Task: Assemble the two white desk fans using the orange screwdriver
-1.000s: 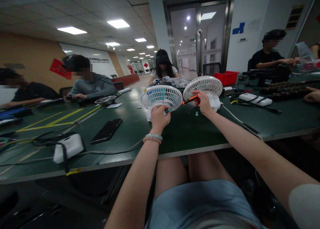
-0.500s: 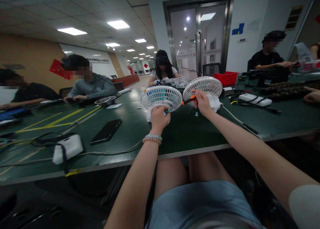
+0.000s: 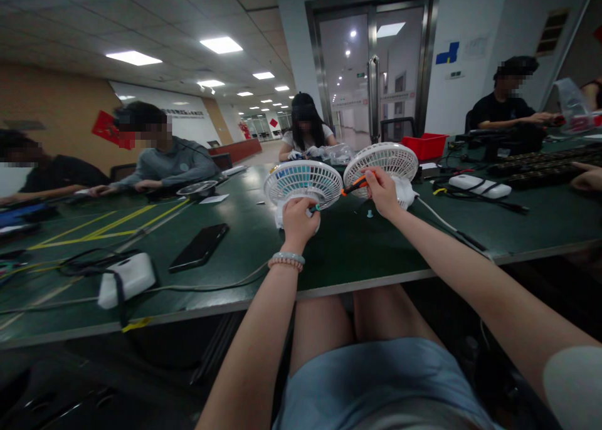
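The white fan (image 3: pixel 303 180) stands on the tabletop (image 3: pixel 357 261) in front of the person, just beside a second white fan (image 3: pixel 382 157). The left hand (image 3: pixel 300 220) has its grip closed on a small teal piece (image 3: pixel 315 209) at the fan's lower back; whether those fingers also press on the housing I cannot tell. The right hand (image 3: pixel 383 193) has its grip wrapped round the orange handle of a screwdriver (image 3: pixel 357 184), whose thin shaft seems to point at the teal piece. The fan looks like light, smooth plastic, so it probably slides or tips under a sideways push; the thin grille bars would likely flex or crack, and the solid housing below is the better hold. The screwdriver should feel light and stiff, best held by its handle.
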{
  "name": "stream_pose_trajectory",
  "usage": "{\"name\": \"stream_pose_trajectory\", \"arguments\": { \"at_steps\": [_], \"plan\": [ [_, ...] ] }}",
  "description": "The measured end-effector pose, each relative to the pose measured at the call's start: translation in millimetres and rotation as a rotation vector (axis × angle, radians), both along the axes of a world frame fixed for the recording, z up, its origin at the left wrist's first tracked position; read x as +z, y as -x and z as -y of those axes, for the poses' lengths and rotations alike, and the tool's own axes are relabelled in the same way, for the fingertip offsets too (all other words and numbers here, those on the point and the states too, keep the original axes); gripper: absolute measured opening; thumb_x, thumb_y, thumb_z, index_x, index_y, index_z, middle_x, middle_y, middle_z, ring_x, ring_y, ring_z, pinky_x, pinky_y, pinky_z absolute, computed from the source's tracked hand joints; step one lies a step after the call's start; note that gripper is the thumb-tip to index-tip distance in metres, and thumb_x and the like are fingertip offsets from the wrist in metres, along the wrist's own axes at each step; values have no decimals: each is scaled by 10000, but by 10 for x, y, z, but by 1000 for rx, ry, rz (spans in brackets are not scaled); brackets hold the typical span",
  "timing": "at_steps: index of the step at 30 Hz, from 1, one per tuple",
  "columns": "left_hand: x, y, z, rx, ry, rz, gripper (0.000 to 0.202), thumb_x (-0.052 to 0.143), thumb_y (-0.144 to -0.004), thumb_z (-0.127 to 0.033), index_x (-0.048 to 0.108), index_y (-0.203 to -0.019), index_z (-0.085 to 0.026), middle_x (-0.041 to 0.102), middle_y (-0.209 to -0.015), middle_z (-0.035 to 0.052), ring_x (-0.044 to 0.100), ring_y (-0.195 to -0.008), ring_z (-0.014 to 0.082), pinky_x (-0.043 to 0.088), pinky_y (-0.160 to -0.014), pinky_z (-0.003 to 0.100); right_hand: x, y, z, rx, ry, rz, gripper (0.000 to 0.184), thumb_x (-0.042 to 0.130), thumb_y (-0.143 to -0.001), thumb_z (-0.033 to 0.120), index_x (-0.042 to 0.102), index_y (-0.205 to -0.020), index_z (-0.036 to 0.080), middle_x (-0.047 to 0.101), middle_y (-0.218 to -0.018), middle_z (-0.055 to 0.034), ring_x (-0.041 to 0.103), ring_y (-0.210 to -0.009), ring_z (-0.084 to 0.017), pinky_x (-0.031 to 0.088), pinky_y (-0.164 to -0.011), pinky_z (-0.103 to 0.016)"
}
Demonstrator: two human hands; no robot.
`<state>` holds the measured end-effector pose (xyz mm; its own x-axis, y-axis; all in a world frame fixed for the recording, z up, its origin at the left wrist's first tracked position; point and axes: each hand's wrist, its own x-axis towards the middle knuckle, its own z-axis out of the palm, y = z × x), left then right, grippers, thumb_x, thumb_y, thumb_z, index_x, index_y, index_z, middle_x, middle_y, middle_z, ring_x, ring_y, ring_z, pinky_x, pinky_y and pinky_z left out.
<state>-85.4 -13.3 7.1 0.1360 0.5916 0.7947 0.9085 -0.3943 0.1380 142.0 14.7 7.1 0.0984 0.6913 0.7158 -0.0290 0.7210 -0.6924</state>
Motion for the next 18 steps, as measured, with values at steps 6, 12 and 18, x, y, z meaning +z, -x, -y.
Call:
{"name": "stream_pose_trajectory", "arguments": {
  "at_steps": [6, 12, 18],
  "plan": [
    [6, 1, 8, -3, 2, -2, 146, 581, -687, -210, 622, -826, -228, 662, -864, 26, 566, -924, 219, 401, -880, 373, -11, 44, 2, 32, -6, -54, 299, 438, -849, 504, 531, -901, 224, 428, -543, 60, 379, -390, -76, 285, -375, -215],
    [14, -5, 12, -3, 6, 7, 147, 591, -677, -205, 624, -818, -230, 666, -853, 21, 567, -921, 218, 399, -883, 374, -24, 32, -6, 89, 19, -87, 235, 390, -844, 360, 537, -947, 208, 469, -574, 44, 433, -495, -99, 368, -449, -216],
    [15, -4, 15, 4, 5, -5, 137, 583, -684, -205, 625, -813, -227, 665, -856, 25, 567, -922, 222, 402, -873, 375, -6, 21, 9, -37, -15, -25, 313, 469, -834, 492, 556, -961, 220, 466, -543, 48, 441, -469, -106, 362, -452, -238]
  ]
}}
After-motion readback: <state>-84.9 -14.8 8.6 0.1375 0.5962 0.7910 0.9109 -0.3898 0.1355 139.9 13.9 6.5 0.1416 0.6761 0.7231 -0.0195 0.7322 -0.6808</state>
